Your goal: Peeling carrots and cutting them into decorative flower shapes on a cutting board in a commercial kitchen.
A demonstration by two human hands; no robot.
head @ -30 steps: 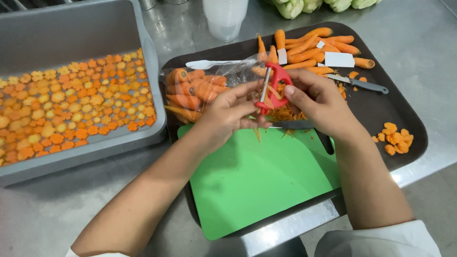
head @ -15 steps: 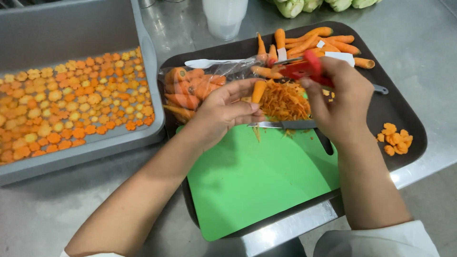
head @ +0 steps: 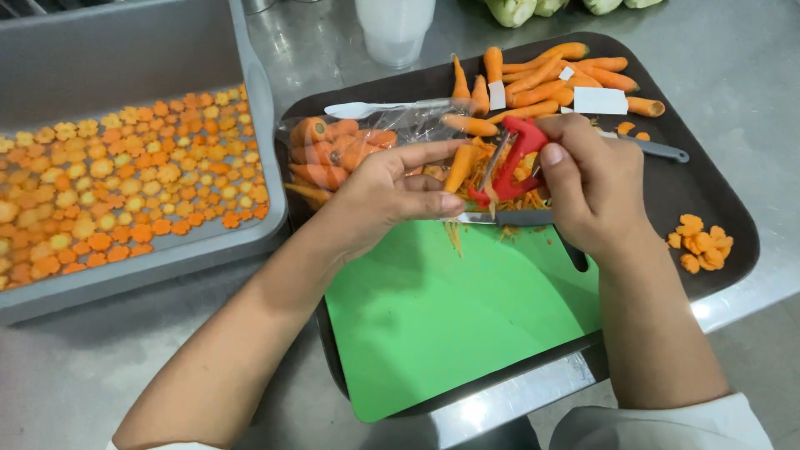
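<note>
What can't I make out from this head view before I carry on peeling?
- Small orange carrot: its lower end is hidden by the left hand.
- Red plastic peeler: the blade edge is too small to judge, and the right hand covers the handle.
- Dark-handled knife: its handle end is hidden under the right hand.
- Clear plastic cup and pale green vegetables: cut off by the top edge.

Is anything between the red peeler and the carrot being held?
Nothing visible: the red Y-shaped peeler in the right hand sits right beside the small orange carrot held by the left hand.
</note>
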